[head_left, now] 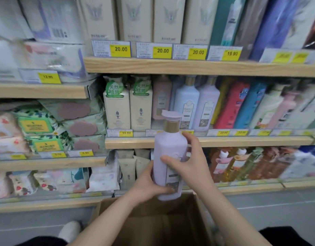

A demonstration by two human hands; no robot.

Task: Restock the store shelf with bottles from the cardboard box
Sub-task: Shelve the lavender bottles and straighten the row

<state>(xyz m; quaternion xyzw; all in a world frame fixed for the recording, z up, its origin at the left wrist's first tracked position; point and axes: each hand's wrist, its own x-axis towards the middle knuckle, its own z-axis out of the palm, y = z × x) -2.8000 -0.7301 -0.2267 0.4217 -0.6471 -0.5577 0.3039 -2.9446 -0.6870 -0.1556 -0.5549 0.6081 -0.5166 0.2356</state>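
Cardboard box nearest, flaps open, floor beneath. Lilac bottle held upright just above the box's far edge, gold collar and pale flip cap on top. Left hand wrapped around the bottle's lower part, thumb across the label; right hand gripping its middle from the other side, fingers behind. Beyond, wooden shelf at cap height, carrying similar lilac and blue bottles; yellow price tags along its front.
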